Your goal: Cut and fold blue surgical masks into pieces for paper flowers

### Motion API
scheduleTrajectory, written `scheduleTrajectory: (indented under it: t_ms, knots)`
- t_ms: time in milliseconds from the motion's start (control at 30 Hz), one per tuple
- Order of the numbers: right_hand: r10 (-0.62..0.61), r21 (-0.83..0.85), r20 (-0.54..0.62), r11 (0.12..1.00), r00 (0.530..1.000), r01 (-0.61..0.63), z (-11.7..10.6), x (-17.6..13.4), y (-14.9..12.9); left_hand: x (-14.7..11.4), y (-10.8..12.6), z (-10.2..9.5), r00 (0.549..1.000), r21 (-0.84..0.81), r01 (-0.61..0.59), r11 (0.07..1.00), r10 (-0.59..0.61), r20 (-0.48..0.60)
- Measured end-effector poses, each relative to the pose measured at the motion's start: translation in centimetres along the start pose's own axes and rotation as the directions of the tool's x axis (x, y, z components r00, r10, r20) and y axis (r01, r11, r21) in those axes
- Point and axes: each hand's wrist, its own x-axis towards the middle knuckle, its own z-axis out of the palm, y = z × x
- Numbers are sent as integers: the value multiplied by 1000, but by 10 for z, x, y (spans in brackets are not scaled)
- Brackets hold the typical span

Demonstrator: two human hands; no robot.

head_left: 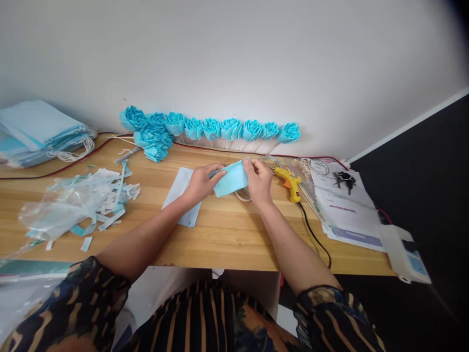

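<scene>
A folded piece of light blue mask fabric [233, 180] is held up over the table between both hands. My left hand [202, 183] pinches its left end between thumb and fingers. At its upper right corner, my right hand [258, 181] grips the edge with thumb and fingertips. Beneath my left wrist lies a pale blue stack of flat mask sheets [190, 216], partly covered by the arm. Behind and below the held fabric, a roll of tape or wire ring [243, 195] shows only in part.
Blue fabric flowers [230, 129] on thin stems line the wall. A yellow glue gun [289, 184] with a black cord lies right, beside papers [344, 205] and keys [344, 180]. Left are fabric scraps [116, 195], a clear plastic bag [66, 205] and a mask pile [40, 127].
</scene>
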Motion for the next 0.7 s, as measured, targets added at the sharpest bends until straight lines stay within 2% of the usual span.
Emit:
scheduleTrajectory:
  t_ms: [133,267,533,700]
  knots:
    - [-5,-21,-91,1000,996,3,-2,2,-1,1,-3,0,995,-44,72,996,-74,-60]
    - [-40,-24,-121,999,992,38,-4,3,-1,2,-4,1,989,-153,130,980,-140,-51]
    - [-102,-47,-218,994,971,94,-4,5,6,2,2,-2,985,-214,155,965,-168,-43]
    - [-115,-26,-237,993,965,112,-4,7,7,4,-4,0,982,-260,179,949,-189,-16]
